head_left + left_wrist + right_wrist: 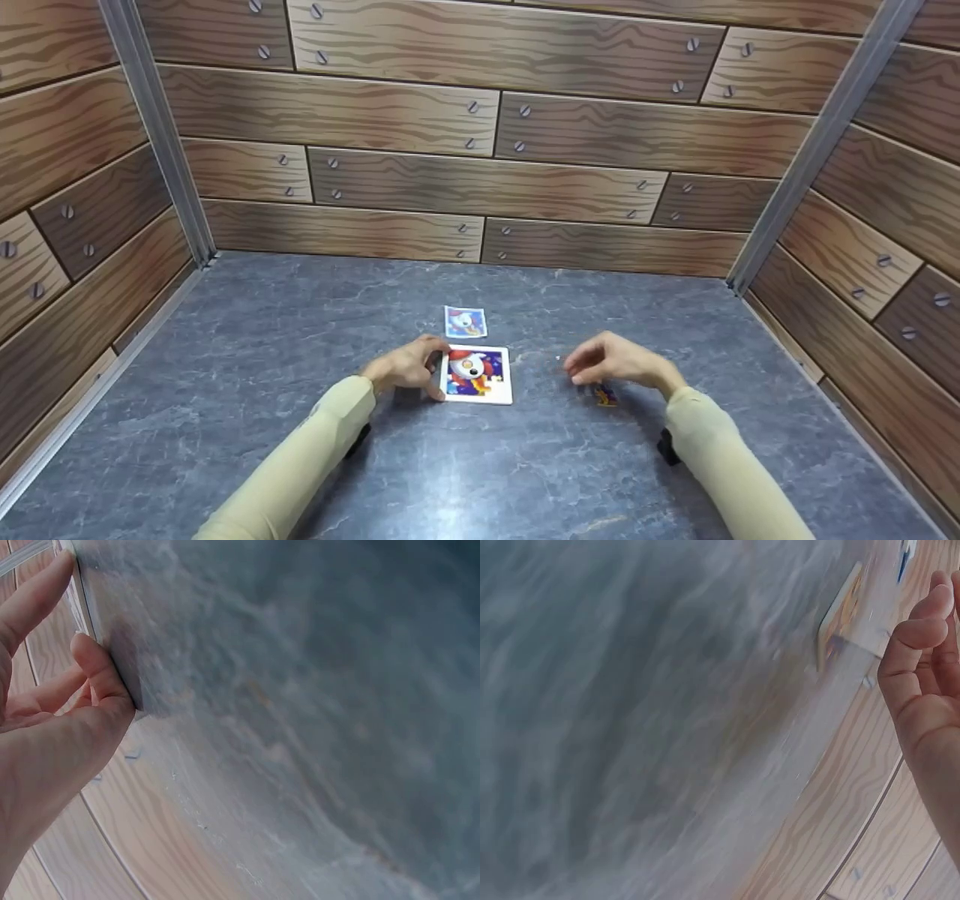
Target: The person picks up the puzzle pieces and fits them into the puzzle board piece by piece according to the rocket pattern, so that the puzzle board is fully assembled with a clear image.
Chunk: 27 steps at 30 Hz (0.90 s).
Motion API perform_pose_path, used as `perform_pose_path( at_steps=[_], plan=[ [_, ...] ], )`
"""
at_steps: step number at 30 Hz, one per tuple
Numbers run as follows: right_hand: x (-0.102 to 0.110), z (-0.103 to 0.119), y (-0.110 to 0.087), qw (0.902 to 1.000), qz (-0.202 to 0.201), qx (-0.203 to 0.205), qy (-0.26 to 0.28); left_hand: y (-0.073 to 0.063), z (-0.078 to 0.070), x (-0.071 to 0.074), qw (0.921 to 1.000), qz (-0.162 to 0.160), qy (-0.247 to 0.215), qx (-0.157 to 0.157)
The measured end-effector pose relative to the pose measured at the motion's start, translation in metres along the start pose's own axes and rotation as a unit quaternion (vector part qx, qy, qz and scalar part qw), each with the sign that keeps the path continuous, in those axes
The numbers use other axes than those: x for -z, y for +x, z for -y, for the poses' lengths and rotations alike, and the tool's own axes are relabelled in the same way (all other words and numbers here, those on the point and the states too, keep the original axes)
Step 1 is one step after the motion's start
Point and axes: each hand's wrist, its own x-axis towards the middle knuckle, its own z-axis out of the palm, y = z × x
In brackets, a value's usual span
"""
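A jigsaw puzzle in a white tray (pixel 505 375) lies on the table, its picture a white cartoon figure on purple, with bare white gaps at the lower right. My left hand (pixel 409 366) holds the tray's left side, a finger at the upper corner and the thumb at the lower one. Right of the tray, my right hand (pixel 619 361) hovers with bent fingers, thumb near the fingertips. A tiny white and red spot shows beside them; I cannot tell whether they pinch a piece. Just below this hand lies a loose puzzle piece (pixel 606 396), also in the right wrist view.
A small picture card (pixel 466 322) with a similar figure lies behind the tray. The grey marbled table (pixel 337 300) is bounded by wood-patterned walls (pixel 397 180) at the back and both sides, with metal posts (pixel 176 142) at the corners.
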Motion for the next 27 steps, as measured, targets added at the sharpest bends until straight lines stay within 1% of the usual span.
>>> perform_pose_path(
  at_steps=[3,5,9,12,16,18,22,25,27],
  plan=[
    [0.005,-0.007,-0.007,1.0,-0.005,-0.005,0.003,-0.001,0.0,-0.001,1.0,-0.001,-0.008,0.006],
    [0.007,-0.013,-0.012,0.9999,-0.005,-0.008,0.004,-0.002,0.0,-0.001,1.0,-0.004,-0.008,0.003],
    [0.012,-0.024,-0.021,0.9997,-0.005,-0.018,0.013,-0.002,-0.001,-0.001,0.9998,-0.008,-0.017,0.008],
    [0.016,-0.029,-0.026,0.9995,-0.006,-0.021,0.021,-0.002,-0.001,-0.001,0.9994,-0.007,-0.03,0.011],
    [0.019,-0.032,-0.032,0.9991,0.003,-0.036,0.021,-0.001,-0.001,-0.001,0.9991,-0.001,-0.041,0.007],
    [0.02,-0.033,-0.034,0.9987,0.011,-0.046,0.018,-0.001,-0.001,-0.001,0.9988,0.002,-0.048,0.013],
    [0.021,-0.034,-0.035,0.9973,0.024,-0.068,0.016,-0.001,-0.002,-0.001,0.9974,0.003,-0.058,0.043],
    [0.02,-0.034,-0.034,0.9968,0.023,-0.077,0.007,-0.001,-0.002,-0.001,0.9968,0.002,-0.057,0.056],
    [0.018,-0.033,-0.033,0.9967,0.022,-0.078,-0.006,-0.001,-0.002,0.0,0.9966,0.001,-0.056,0.06]
  ],
)
